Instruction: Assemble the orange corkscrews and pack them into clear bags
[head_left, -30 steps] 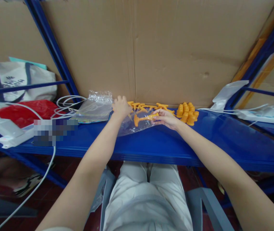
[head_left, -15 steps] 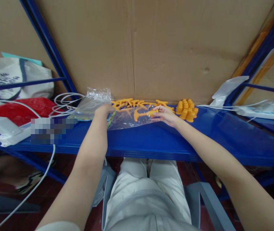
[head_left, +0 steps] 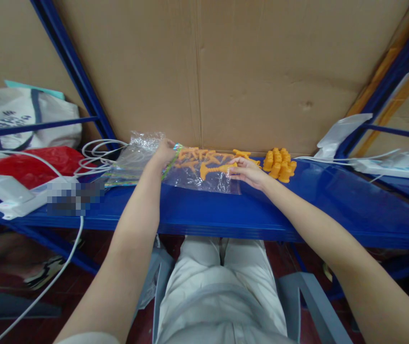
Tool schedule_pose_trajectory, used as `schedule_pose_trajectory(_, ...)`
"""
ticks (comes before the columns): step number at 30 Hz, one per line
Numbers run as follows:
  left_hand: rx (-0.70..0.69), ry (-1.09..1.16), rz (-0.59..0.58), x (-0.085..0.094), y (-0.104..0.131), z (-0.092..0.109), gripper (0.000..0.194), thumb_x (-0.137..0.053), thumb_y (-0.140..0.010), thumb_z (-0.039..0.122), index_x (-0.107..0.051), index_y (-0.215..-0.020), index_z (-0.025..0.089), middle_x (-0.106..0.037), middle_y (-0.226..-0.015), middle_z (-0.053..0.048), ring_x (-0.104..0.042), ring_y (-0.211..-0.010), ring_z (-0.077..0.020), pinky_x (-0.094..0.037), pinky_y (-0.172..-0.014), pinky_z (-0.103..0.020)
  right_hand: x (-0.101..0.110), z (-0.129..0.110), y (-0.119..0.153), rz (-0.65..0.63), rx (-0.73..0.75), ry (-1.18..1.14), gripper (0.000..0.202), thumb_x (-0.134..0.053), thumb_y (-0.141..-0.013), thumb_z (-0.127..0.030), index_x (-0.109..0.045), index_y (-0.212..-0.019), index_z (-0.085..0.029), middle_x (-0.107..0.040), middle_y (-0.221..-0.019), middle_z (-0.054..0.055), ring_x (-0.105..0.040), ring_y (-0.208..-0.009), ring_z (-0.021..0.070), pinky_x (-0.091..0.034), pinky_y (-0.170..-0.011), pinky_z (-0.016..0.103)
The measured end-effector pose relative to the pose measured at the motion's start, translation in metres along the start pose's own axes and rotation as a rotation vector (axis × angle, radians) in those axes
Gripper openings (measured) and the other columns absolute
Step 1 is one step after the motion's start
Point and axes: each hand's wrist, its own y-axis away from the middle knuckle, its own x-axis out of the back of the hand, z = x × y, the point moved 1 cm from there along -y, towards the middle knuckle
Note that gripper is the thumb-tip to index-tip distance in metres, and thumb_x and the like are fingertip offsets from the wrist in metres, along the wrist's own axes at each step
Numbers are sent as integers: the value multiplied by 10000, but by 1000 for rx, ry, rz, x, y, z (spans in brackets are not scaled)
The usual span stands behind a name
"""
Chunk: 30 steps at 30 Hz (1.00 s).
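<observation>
By the nearly closed fingers of the left hand (head_left: 165, 149), the coloured edge of a clear bag (head_left: 200, 185) is gripped above the blue table (head_left: 226, 210). An orange T-shaped piece (head_left: 203, 171) is pinched at its handle end by the fingers of the right hand (head_left: 250, 174), though whether it lies inside the bag cannot be told; small orange pieces (head_left: 284, 173) are grouped just beside that hand.

Apparently a workshop-like packing spot: blue metal shelving (head_left: 226, 210), cardboard backing (head_left: 254, 71), power strips (head_left: 32, 197).
</observation>
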Motion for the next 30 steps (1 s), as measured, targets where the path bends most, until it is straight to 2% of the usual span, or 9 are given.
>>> schedule_pose_trajectory(4, 69, 357, 2, -15, 4, 12, 387, -654, -739, 56, -600, -1098, 189, -653, -761, -2, -707, -654, -183, -593, -666, -317, 3, -4, -1, 34, 20, -16, 318, -804, -651, -170, -551, -836, -221, -660, -829, -24, -689, -848, 147, -570, -894, 384)
schedule_pose_trajectory(7, 90, 484, -78, -29, 10, 18, 228, -593, -755, 7, -649, -926, 148, -625, -634, 10, -689, -588, -156, -594, -644, -288, 4, -5, -2, 45, 1, -2, 333, -819, -644, -191, -563, -853, -230, -683, -858, 1, -697, -891, 178, -575, -896, 397)
schedule_pose_trajectory(9, 118, 526, -136, -38, 16, 21, 198, -586, -769, 1, -671, -900, 123, -627, -591, -2, -689, -575, -163, -596, -627, -283, 4, -4, -3, 54, -5, 17, 313, -815, -657, -215, -569, -850, -237, -691, -893, 12, -697, -883, 181, -580, -882, 395)
schedule_pose_trajectory(12, 131, 575, -210, -46, 25, 26, 233, -564, -796, -20, -697, -958, 81, -671, -611, -38, -699, -593, -167, -594, -623, -270, 4, -4, -3, 62, 0, 41, 299, -818, -650, -214, -577, -825, -233, -689, -900, 10, -695, -808, 168, -587, -861, 392)
schedule_pose_trajectory(15, 96, 619, -289, -48, 32, 31, 299, -582, -800, -32, -699, -1061, 58, -727, -718, -71, -711, -628, -161, -598, -663, -270, 4, -7, 0, 51, 0, 48, 298, -823, -641, -196, -576, -805, -223, -686, -859, 0, -691, -754, 155, -585, -864, 381)
schedule_pose_trajectory(22, 56, 659, -466, -51, 39, 35, 470, -618, -792, -31, -653, -1245, 93, -763, -895, -98, -743, -807, -180, -598, -805, -288, 0, -19, 9, 54, -105, 89, 248, -759, -681, -81, -597, -815, -213, -682, -864, -13, -680, -779, 137, -543, -879, 345)
schedule_pose_trajectory(26, 75, 664, -475, -62, 38, 31, 461, -613, -782, -38, -670, -1220, 90, -768, -888, -101, -737, -867, -189, -583, -856, -294, -4, -21, 14, 55, -121, 172, 183, -746, -737, -113, -624, -832, -209, -678, -899, -7, -661, -831, 125, -518, -841, 303)
schedule_pose_trajectory(30, 83, 671, -437, -70, 35, 27, 420, -617, -776, -38, -700, -1162, 108, -768, -883, -94, -733, -887, -193, -581, -851, -291, 0, -17, 10, 97, -100, 173, 156, -769, -741, -182, -652, -840, -211, -677, -965, 14, -652, -925, 156, -523, -874, 315)
